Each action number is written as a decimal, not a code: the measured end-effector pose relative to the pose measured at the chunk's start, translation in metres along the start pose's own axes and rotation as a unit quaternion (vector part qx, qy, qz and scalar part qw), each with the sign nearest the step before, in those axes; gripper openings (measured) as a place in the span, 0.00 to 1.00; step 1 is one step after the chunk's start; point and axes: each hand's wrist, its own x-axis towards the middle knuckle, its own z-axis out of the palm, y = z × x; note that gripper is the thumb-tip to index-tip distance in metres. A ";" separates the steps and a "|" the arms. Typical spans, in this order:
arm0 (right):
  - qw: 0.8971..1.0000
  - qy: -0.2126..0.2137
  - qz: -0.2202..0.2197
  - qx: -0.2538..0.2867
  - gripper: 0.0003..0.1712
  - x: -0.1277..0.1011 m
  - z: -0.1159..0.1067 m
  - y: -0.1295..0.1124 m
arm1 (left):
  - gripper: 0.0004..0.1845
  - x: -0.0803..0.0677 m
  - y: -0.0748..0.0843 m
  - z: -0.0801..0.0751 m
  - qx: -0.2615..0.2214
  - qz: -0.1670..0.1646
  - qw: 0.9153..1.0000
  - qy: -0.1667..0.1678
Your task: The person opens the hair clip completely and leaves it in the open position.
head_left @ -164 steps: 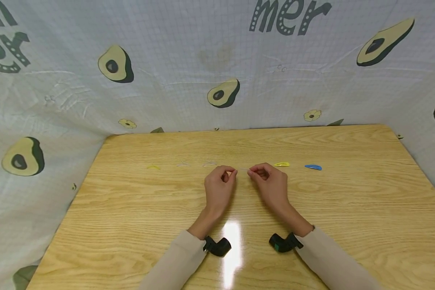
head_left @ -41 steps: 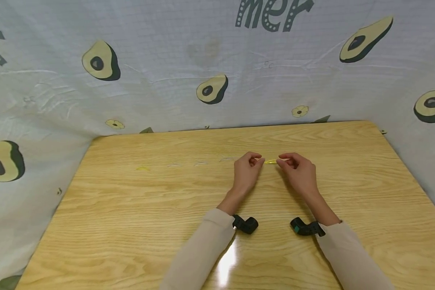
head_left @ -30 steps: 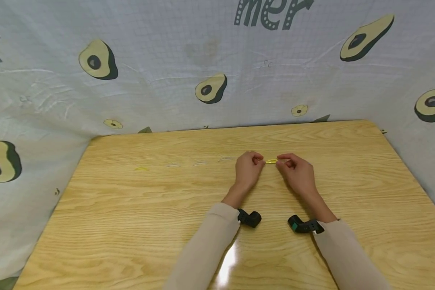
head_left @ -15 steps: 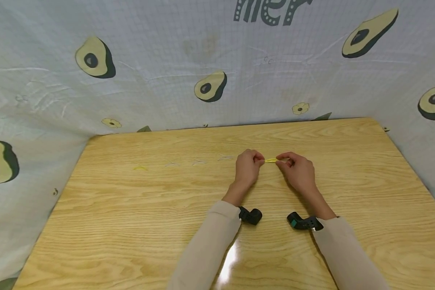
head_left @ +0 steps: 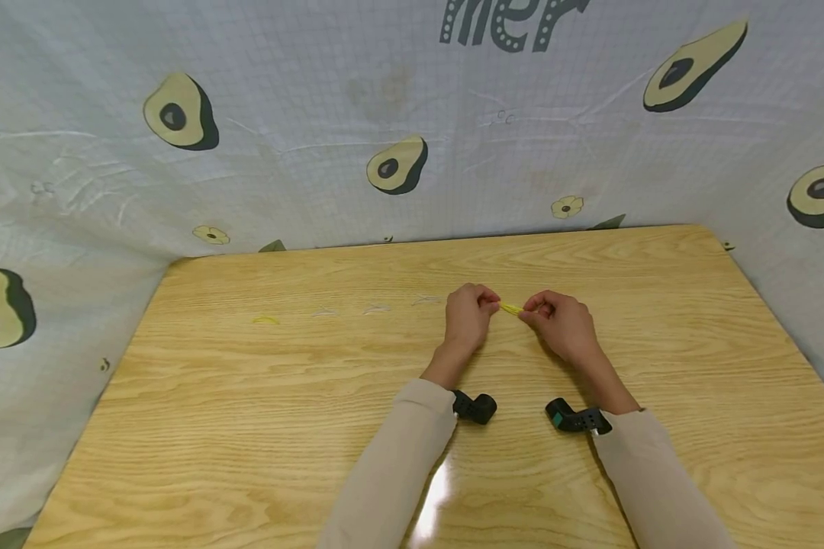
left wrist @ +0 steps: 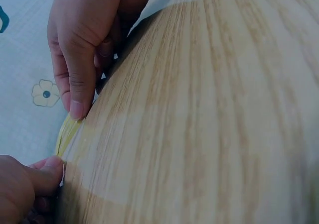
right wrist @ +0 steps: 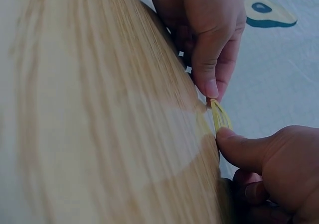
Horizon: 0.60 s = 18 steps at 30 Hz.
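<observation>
While the wooden counter (head_left: 247, 427) is spreading wide under my arms, I am holding my left hand (head_left: 468, 314) and right hand (head_left: 561, 326) close together near its middle. Both are pinching the yellow hair clip (head_left: 511, 309) by its ends, just above the counter. Four small clips (head_left: 324, 312) are lying in a row to my left.

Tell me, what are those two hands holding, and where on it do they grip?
A small yellow hair clip. The left hand pinches one end and the right hand pinches the other, between thumb and fingertips, just above the wooden table.
</observation>
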 end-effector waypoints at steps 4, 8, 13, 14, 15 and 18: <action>1.000 -0.006 -0.002 -0.002 0.09 0.000 0.000 0.001 | 0.03 0.000 0.000 0.001 0.004 0.004 1.000 0.011; 1.000 -0.011 -0.006 -0.007 0.09 -0.001 -0.001 0.001 | 0.04 -0.001 0.000 0.002 0.010 0.011 1.000 0.025; 1.000 -0.011 -0.013 -0.008 0.09 -0.002 0.000 0.002 | 0.04 -0.003 -0.002 0.004 0.012 0.029 0.999 0.033; 1.000 -0.012 -0.015 -0.006 0.09 -0.002 0.000 0.002 | 0.04 -0.003 -0.003 0.004 0.013 0.032 0.999 0.034; 1.000 -0.012 -0.015 -0.004 0.09 -0.002 0.000 0.003 | 0.04 -0.003 -0.004 0.005 0.011 0.035 0.999 0.034; 1.000 -0.020 -0.013 0.005 0.10 -0.003 0.001 0.004 | 0.04 -0.004 -0.008 0.006 0.006 0.046 0.998 0.032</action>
